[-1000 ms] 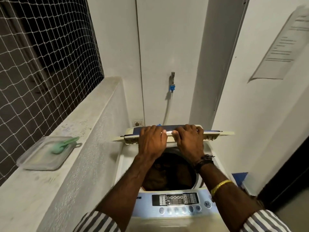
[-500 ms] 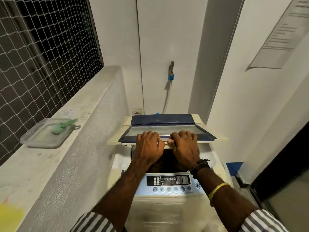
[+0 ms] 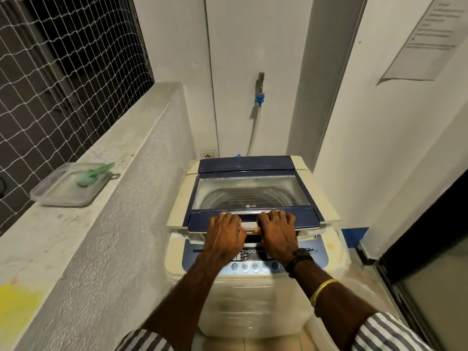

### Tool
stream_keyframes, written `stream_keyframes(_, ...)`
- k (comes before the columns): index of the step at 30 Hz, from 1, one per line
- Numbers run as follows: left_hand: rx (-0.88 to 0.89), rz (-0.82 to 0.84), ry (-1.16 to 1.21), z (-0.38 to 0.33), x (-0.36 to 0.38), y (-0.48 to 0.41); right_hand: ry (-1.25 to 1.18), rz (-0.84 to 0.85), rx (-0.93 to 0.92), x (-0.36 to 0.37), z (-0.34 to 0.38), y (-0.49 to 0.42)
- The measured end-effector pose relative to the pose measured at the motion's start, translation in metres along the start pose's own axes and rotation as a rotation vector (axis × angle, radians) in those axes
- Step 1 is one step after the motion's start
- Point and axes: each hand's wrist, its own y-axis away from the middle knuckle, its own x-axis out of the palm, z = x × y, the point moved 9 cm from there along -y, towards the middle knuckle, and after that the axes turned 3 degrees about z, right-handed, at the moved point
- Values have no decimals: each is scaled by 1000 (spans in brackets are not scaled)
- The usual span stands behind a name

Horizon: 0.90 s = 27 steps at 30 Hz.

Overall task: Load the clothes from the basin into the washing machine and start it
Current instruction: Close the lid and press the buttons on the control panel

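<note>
The net (image 3: 63, 72) and the ledge (image 3: 76, 236) under it run along the left of the washer (image 3: 253, 307). A paper (image 3: 428, 39) hangs on the wall high to the washer's right. The washer stands in the corner, and its lid (image 3: 253, 183) lies almost flat over its top, the front edge just clear of the body. Through the lid the ribbed drum (image 3: 243, 198) shows; whether clothes lie inside, I cannot tell. A clear tray (image 3: 58, 196) sits on the ledge, left of the washer.

Both hands are side by side on the washer's lid, at the middle of its front edge. The left hand (image 3: 224, 239) and the right hand (image 3: 278, 235) each grip the pale handle strip, fingers curled over it, the right thumb tucked under. The panel (image 3: 253, 266) on the washer's front lies partly under the wrists.

A hose (image 3: 254, 130) drops behind the washer from a tap (image 3: 260, 79) on the wall above it. A green scoop (image 3: 93, 174) rests in the tray. A yellow bangle (image 3: 323, 290) circles the right forearm.
</note>
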Motion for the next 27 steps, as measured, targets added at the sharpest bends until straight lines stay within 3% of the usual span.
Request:
stream_keyframes(12, -14, 145, 68, 9, 35, 11, -16, 236, 35, 34, -2, 17)
stream_keyframes(27, -109, 165, 180, 26, 59, 2, -115, 232, 172, 36, -9, 16)
